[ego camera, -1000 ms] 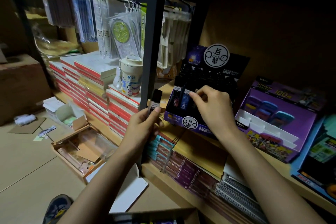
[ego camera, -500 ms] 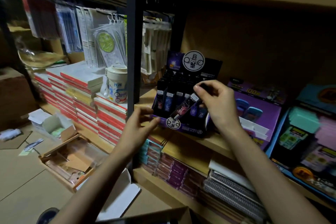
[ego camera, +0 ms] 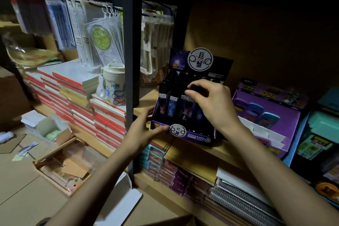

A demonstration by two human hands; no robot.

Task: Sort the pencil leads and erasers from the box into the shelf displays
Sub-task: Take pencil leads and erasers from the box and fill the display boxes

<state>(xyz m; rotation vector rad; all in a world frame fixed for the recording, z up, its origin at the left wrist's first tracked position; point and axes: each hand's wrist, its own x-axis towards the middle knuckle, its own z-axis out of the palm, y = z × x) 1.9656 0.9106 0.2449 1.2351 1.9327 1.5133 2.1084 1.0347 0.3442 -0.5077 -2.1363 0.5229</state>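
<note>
Leads (ego camera: 172, 108): dark tubes standing upright in rows in the display (ego camera: 194, 136), labels turned outward so a shopper can read them.
Tube (ego camera: 188, 105): middle of the front row, leaning a little; it looks only half seated between its neighbours.
Right hand (ego camera: 214, 104): above the front row with fingers curled. As far as the dim light shows, thumb and forefinger pinch the tube's dark cap. It is probably held from the top so it can go straight down into the narrow gap.
Left hand (ego camera: 145, 132): released, fingers straight, thumb on the display's front panel and fingers along its left side. The likely purpose is to brace the light card box against the push from above.
Display location: on the shelf (ego camera: 207, 150), near the front edge and just right of the post (ego camera: 131, 60).
Erasers (ego camera: 264, 115): pastel pieces in the purple tray (ego camera: 286, 134) just right of the display, untouched.
Step in hand: seating this one tube.
Risk: pressing a leaning tube could tip the tubes beside it.
</note>
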